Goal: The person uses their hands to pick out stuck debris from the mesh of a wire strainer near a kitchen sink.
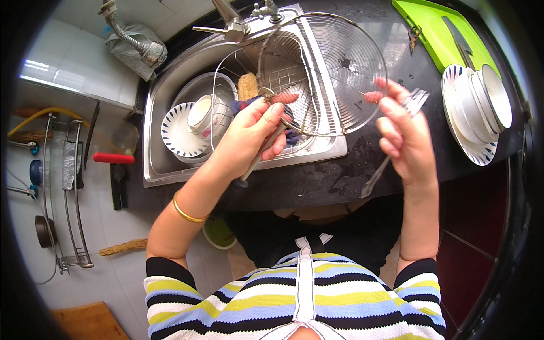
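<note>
My left hand (259, 131) is closed around the grey handle (255, 165) of a round wire strainer (335, 63) with close concentric rings, tilted over the sink's right edge. The handle's dark tip sticks out below my palm. My right hand (403, 131) holds a metal fork (376, 178), tines up, its handle slanting down towards the counter's front edge. The right fingertips meet the strainer's right rim. Below, the steel sink (157, 170) holds a leaf-patterned plate (176, 131), a white bowl (200, 112), a wire basket (214, 80), a tan scrubber (247, 87) and a dark cloth (293, 138).
A faucet (231, 29) rises behind the sink. On the dark counter (323, 174), stacked white bowls and plates (471, 110) stand at the right, near a green cutting board (425, 25) with a knife (457, 38). At left is a wall rack (78, 204) and a red-handled tool (114, 158).
</note>
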The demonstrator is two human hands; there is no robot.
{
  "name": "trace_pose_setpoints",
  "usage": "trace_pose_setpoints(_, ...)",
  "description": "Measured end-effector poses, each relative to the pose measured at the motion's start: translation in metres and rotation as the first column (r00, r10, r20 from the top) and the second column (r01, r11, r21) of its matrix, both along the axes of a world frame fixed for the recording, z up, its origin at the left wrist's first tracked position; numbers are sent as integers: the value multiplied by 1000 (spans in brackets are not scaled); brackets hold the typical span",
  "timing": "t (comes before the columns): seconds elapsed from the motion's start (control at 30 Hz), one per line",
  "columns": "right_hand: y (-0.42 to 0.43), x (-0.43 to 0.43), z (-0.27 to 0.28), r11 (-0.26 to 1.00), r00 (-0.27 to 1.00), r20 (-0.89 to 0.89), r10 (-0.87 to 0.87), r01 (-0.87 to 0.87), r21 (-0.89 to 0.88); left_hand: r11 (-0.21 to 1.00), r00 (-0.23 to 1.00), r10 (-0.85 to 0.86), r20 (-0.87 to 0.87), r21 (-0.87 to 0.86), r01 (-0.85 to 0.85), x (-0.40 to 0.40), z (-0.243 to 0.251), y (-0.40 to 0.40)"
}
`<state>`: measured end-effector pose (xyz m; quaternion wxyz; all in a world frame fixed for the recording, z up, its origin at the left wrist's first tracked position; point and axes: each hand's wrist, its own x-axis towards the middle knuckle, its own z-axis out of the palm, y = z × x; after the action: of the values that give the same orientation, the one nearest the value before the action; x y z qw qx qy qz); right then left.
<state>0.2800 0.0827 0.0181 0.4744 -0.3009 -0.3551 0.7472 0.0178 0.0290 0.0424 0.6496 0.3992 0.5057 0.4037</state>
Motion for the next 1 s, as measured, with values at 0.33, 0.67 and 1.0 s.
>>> trace_pose_setpoints(0.33, -12, -6, 48, 833, 829, 542, -139, -198, 517, 988, 987, 86, 137, 113, -102, 8, -30, -6)
trace_pose_setpoints(0.67, 22, -58, 43, 636, 624, 726, -287, -443, 632, 946, 951, 273, 145, 143, -293, -3, -29, -8)
trace_pose_setpoints(1.0, 37, -92, 30, 398, 566, 754, -334, -640, 657, 922, 887, 384, 257, -57, -383, -26, -32, -2)
